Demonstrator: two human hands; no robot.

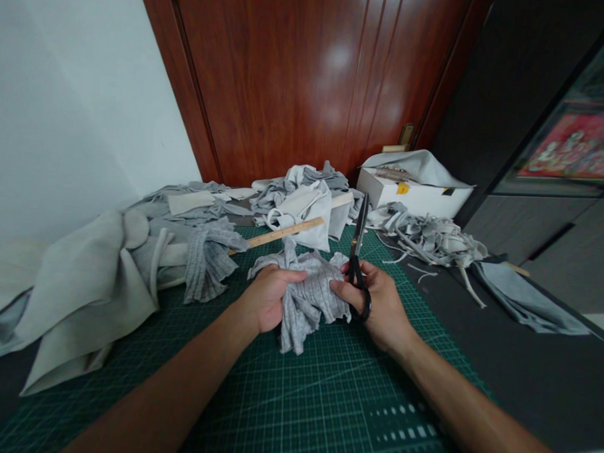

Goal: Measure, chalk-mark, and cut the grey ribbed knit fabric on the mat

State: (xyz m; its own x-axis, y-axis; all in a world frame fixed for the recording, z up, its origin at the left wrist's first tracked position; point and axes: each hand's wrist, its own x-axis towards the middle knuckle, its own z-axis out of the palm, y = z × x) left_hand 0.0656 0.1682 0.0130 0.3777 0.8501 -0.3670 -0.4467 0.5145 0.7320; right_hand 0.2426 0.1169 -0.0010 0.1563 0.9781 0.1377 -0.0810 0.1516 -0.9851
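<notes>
My left hand (266, 293) grips a bunched piece of grey ribbed fabric (306, 300) above the green cutting mat (294, 400). My right hand (379, 303) holds black scissors (357, 252) by the handles, blades pointing up and away, and its fingertips also touch the right side of the same fabric. The cloth hangs crumpled between both hands, its lower end reaching the mat.
A wooden ruler (281, 233) lies among grey cloth scraps (303, 193) at the back. Large pale fabric (89, 290) is heaped on the left. A white box (413, 191) and cut strips (432, 235) sit at right, before a wooden door (309, 73).
</notes>
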